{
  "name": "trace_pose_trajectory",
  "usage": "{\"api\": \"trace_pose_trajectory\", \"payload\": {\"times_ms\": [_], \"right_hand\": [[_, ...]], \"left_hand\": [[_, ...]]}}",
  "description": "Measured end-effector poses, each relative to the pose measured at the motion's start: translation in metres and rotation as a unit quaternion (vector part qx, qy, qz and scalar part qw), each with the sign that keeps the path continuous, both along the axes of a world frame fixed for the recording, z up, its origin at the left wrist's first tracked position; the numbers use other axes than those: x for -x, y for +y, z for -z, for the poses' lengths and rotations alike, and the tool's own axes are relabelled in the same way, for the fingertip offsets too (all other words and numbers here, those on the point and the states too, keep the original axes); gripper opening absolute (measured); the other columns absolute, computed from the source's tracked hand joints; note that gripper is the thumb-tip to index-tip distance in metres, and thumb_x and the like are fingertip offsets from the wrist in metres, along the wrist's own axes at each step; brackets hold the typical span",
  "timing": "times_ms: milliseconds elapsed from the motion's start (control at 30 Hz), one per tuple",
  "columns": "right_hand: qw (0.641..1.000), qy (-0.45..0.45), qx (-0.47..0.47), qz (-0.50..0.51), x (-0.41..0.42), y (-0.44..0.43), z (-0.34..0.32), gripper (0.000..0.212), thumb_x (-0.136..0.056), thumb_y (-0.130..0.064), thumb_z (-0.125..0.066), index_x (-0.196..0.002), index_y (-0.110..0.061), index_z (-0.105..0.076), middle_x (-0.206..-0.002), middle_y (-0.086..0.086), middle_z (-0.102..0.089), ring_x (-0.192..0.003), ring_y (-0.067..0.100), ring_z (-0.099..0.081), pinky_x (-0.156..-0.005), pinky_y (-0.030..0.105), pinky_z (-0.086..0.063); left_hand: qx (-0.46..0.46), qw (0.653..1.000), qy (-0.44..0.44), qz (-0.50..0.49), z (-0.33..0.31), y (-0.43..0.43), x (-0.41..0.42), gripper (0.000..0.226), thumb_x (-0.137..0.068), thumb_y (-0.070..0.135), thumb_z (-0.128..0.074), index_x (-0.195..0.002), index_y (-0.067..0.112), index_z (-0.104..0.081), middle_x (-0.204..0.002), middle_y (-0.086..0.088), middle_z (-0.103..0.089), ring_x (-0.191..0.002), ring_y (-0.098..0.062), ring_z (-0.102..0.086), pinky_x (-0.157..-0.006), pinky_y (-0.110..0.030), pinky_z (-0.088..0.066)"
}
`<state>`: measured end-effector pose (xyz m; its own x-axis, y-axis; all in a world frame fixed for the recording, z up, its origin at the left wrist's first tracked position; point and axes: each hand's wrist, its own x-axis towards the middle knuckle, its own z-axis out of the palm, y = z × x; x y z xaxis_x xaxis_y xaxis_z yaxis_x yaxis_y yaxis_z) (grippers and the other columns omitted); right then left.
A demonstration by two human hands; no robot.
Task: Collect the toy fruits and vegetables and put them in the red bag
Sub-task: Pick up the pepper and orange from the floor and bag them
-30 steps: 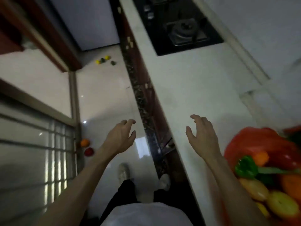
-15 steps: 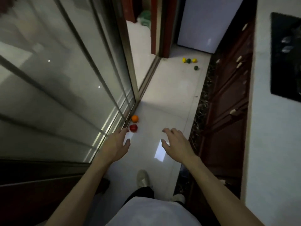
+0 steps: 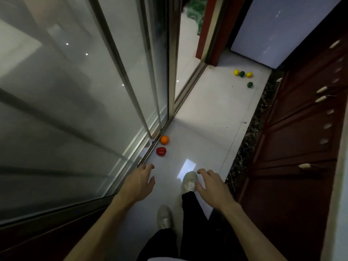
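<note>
Underfoot, a glossy white tile floor (image 3: 203, 113) runs down a narrow kitchen aisle between a sliding glass door (image 3: 79, 95) in a metal frame and dark red-brown cabinets (image 3: 301, 132) with pale handles. A speckled stone strip (image 3: 246, 140) edges the cabinet base, and a pale appliance front (image 3: 278, 29) closes the far end. Both bare hands hover over the floor, empty, fingers loosely spread: left hand (image 3: 140, 182) near the door track, right hand (image 3: 211, 185) above a light shoe (image 3: 189, 181). An orange (image 3: 164, 140) and a red pepper (image 3: 161, 151) lie just beside each other against the track, ahead of the left hand. Well beyond, two lemons (image 3: 236, 72) flank a green fruit (image 3: 242, 74), with another green one (image 3: 250, 84) nearby. No writing is legible, and the red bag is out of frame.
</note>
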<state>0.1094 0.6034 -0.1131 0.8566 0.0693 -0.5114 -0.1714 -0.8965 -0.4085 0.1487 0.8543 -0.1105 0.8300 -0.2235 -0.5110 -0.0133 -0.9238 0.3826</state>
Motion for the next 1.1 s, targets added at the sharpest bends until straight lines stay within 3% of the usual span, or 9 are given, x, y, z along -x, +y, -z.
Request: {"api": "trace_pose_trajectory", "payload": {"times_ms": [233, 500, 633, 733, 867, 967, 1033, 1100], "right_hand": [[0.998, 0.056, -0.012, -0.036, -0.139, -0.018, 0.097, 0.040, -0.095, -0.035, -0.044, -0.131, -0.019, -0.043, -0.118, 0.012, -0.054, -0.108, 0.029, -0.051, -0.084, 0.041, -0.050], [0.994, 0.070, 0.000, -0.088, -0.290, -0.011, 0.296, 0.043, -0.093, -0.033, -0.047, -0.132, -0.014, -0.043, -0.126, 0.018, -0.053, -0.112, 0.037, -0.052, -0.088, 0.042, -0.047], [0.983, 0.096, -0.006, -0.158, -0.311, 0.011, 0.411, 0.044, -0.093, -0.032, -0.049, -0.131, -0.013, -0.042, -0.125, 0.017, -0.053, -0.109, 0.035, -0.053, -0.085, 0.041, -0.049], [0.980, 0.128, -0.016, -0.153, -0.313, 0.024, 0.494, 0.050, -0.093, -0.033, -0.049, -0.137, -0.014, -0.036, -0.127, 0.018, -0.052, -0.111, 0.035, -0.053, -0.085, 0.039, -0.046], [0.978, 0.159, -0.025, -0.136, -0.320, 0.042, 0.591, 0.063, -0.091, -0.032, -0.052, -0.145, -0.016, -0.025, -0.129, 0.019, -0.048, -0.114, 0.038, -0.051, -0.088, 0.041, -0.046], [0.983, 0.150, -0.038, -0.103, -0.335, 0.061, 0.653, 0.075, -0.090, -0.033, -0.055, -0.150, -0.019, -0.013, -0.131, 0.022, -0.042, -0.117, 0.043, -0.047, -0.089, 0.043, -0.042], [0.989, 0.128, -0.062, -0.045, -0.346, 0.076, 0.689, 0.086, -0.088, -0.034, -0.061, -0.152, -0.022, -0.005, -0.135, 0.022, -0.038, -0.120, 0.043, -0.044, -0.094, 0.045, -0.041], [0.990, 0.112, -0.081, -0.014, -0.356, 0.086, 0.718, 0.092, -0.083, -0.038, -0.066, -0.152, -0.019, -0.008, -0.142, 0.024, -0.031, -0.123, 0.044, -0.040, -0.099, 0.046, -0.038]], "left_hand": [[-0.040, 0.996, 0.075, -0.031, 0.078, -0.020, -0.087, 0.042, -0.095, 0.031, -0.047, -0.135, 0.019, -0.040, -0.135, -0.007, -0.050, -0.113, -0.021, -0.056, -0.092, -0.031, -0.045], [-0.070, 0.983, 0.165, -0.027, 0.277, -0.043, -0.198, 0.042, -0.095, 0.032, -0.048, -0.133, 0.017, -0.040, -0.130, -0.011, -0.052, -0.112, -0.024, -0.055, -0.089, -0.034, -0.044], [-0.056, 0.986, 0.150, -0.053, 0.390, -0.048, -0.232, 0.047, -0.090, 0.032, -0.055, -0.131, 0.012, -0.043, -0.124, -0.015, -0.055, -0.110, -0.031, -0.056, -0.087, -0.037, -0.044], [-0.026, 0.987, 0.122, -0.104, 0.475, -0.045, -0.239, 0.057, -0.081, 0.036, -0.060, -0.131, 0.014, -0.044, -0.124, -0.019, -0.055, -0.113, -0.038, -0.055, -0.092, -0.044, -0.046], [0.000, 0.973, 0.116, -0.198, 0.577, -0.037, -0.233, 0.081, -0.063, 0.058, -0.044, -0.134, 0.020, -0.042, -0.124, -0.022, -0.053, -0.113, -0.042, -0.054, -0.094, -0.045, -0.047], [0.012, 0.957, 0.132, -0.259, 0.633, -0.039, -0.228, 0.083, -0.071, 0.050, -0.063, -0.143, 0.022, -0.034, -0.128, -0.025, -0.048, -0.117, -0.043, -0.050, -0.097, -0.040, -0.042], [0.018, 0.958, 0.135, -0.253, 0.667, -0.041, -0.225, 0.082, -0.078, 0.037, -0.071, -0.147, 0.022, -0.028, -0.135, -0.026, -0.041, -0.121, -0.044, -0.045, -0.100, -0.043, -0.040], [0.020, 0.956, 0.140, -0.257, 0.691, -0.045, -0.224, 0.084, -0.079, 0.033, -0.072, -0.148, 0.027, -0.025, -0.143, -0.024, -0.031, -0.126, -0.045, -0.040, -0.104, -0.048, -0.039]]}}
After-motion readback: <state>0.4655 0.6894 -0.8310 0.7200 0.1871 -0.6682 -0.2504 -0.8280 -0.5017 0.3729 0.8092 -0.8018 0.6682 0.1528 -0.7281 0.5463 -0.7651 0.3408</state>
